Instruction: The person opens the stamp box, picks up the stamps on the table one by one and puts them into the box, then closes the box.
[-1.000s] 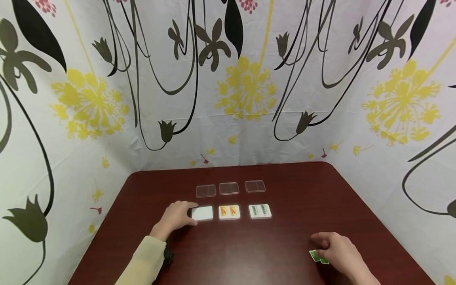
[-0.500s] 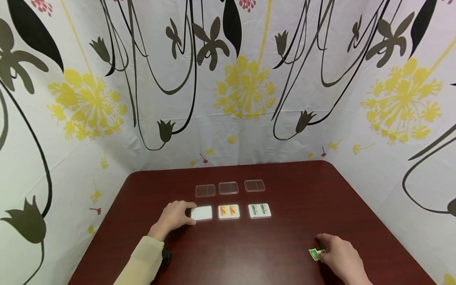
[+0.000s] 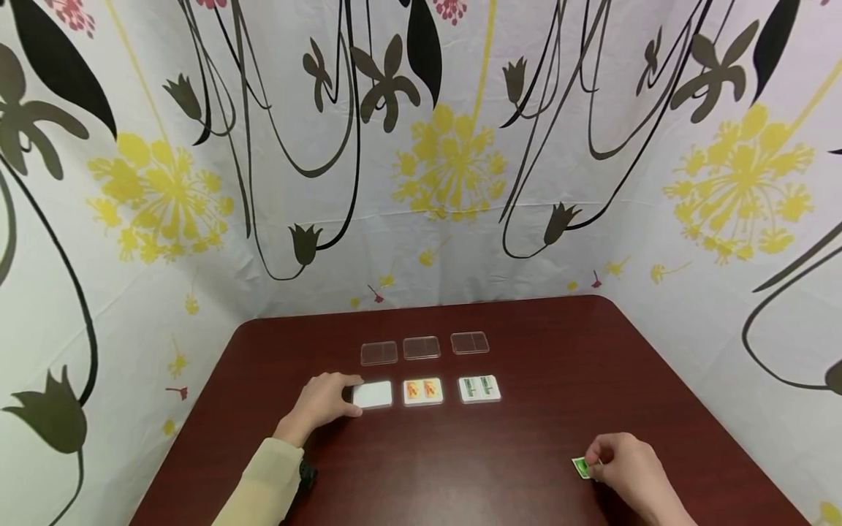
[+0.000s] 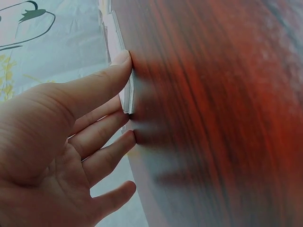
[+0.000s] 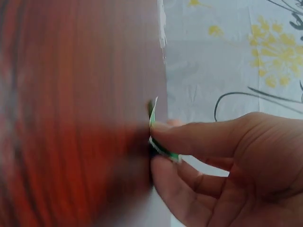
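Note:
At the left end of the front row, my left hand (image 3: pixel 318 404) holds a flat clear plastic case with a plain white face (image 3: pixel 373 394) by its left side. In the left wrist view the thumb lies on the edge of the case (image 4: pixel 131 92), with fingers at its far side. At the right, my right hand (image 3: pixel 630 467) pinches a small green stamp-like paper slip (image 5: pixel 164 151) between thumb and forefinger. Another green slip (image 3: pixel 581 467) shows just left of the fingertips. How far the two slips overlap is hidden by the fingers.
Beside the white case lie a case with two orange pictures (image 3: pixel 423 391) and one with two green pictures (image 3: pixel 479 389). Behind them are three clear lids (image 3: pixel 379 353). The dark red table (image 3: pixel 493 467) meets a flowered curtain (image 3: pixel 421 256) at its back and sides.
My right hand's forefinger and thumb have closed together on one green slip, so less of the pair shows in the head view. The left hand and cases stay put.

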The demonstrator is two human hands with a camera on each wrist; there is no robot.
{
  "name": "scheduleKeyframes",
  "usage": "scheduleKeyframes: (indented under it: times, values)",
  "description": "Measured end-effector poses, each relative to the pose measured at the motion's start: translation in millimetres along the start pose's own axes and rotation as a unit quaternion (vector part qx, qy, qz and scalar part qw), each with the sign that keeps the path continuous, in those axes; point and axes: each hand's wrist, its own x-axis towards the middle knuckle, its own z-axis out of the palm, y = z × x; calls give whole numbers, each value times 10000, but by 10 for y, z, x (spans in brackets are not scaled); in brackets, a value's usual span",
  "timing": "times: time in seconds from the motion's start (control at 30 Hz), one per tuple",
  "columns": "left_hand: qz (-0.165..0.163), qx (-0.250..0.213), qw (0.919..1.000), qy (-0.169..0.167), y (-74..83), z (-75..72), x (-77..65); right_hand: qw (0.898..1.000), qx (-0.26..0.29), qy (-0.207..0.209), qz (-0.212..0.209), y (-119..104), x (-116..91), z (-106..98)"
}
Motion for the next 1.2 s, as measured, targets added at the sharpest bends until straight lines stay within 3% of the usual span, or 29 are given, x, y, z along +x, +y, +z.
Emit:
scheduleKeyframes:
  times: [0.17, 0.3, 0.4, 0.63, 0.83, 1.2]
  values:
    - [-17, -18, 10000, -26, -5, -11, -15, 9934, 1008, -508, 187, 131, 23, -78]
    - [-34, -14, 10000, -48, -8, -21, -18, 9810, 1679, -946, -207, 267, 6, -139]
    - [-42, -91, 9999, -47, -19, -24, -20, 9753, 1880, -1089, -397, 333, -5, -160]
    - [-90, -404, 9991, -18, -67, -29, -26, 9787, 1893, -737, -285, 350, -12, -176]
    - [-30, -400, 9992, -62, -79, -46, -6, 9842, 1739, -324, -27, 233, -24, -174]
    - [-66, -439, 9988, -210, -142, -35, -7, 9855, 1682, -220, -67, -47, 32, -203]
